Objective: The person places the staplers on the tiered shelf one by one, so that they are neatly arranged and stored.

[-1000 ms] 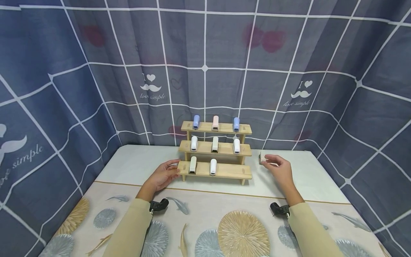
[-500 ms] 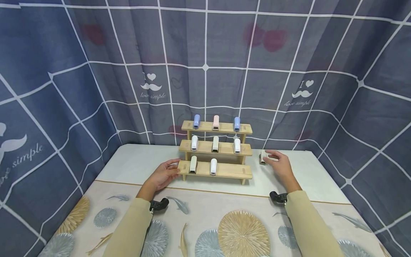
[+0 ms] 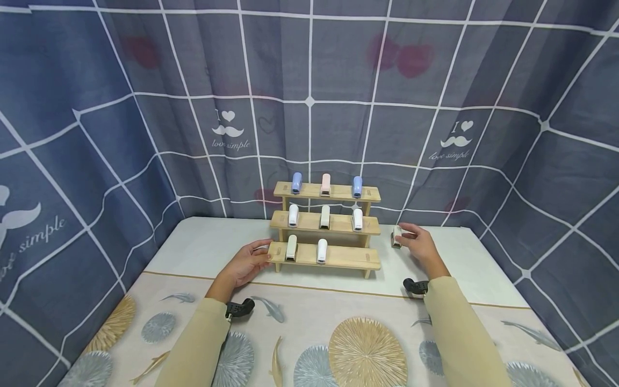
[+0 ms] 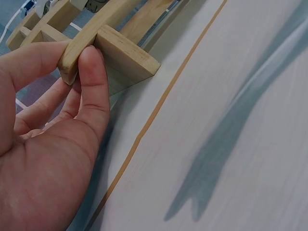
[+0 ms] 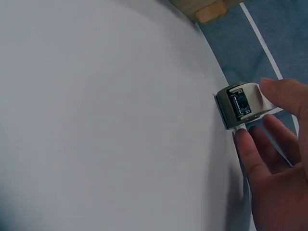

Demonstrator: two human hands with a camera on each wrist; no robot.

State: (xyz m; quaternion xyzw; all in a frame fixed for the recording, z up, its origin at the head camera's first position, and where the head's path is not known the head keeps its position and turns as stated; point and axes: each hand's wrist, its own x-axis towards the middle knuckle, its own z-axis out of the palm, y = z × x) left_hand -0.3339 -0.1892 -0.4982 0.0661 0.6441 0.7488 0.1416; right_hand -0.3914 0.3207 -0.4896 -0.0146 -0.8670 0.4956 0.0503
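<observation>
My left hand (image 3: 248, 263) pinches the left end of the lowest board of a three-tier wooden rack (image 3: 345, 258); the left wrist view shows the thumb below the board (image 4: 79, 48) and a finger over it. To the right of the rack, my right hand (image 3: 422, 248) holds a small off-white stapler (image 5: 243, 103) between thumb and fingers, its metal front facing the rack side, close over the white tabletop. On the lowest tier stand a cream stapler (image 3: 291, 248) and a white stapler (image 3: 322, 251), both left of the bare right part of that board.
The middle tier bears two white staplers, one (image 3: 293, 215) at each end, and a cream one (image 3: 325, 217) between. Above are two blue staplers (image 3: 297, 183) and a pink one (image 3: 326, 184). A grid-patterned curtain (image 3: 309, 129) hangs behind; a patterned cloth (image 3: 309, 322) covers the front.
My right hand has shifted slightly back, its forearm swinging left, and more of the stapler shows beside the fingers. The left hand and the rack stay where they were.
</observation>
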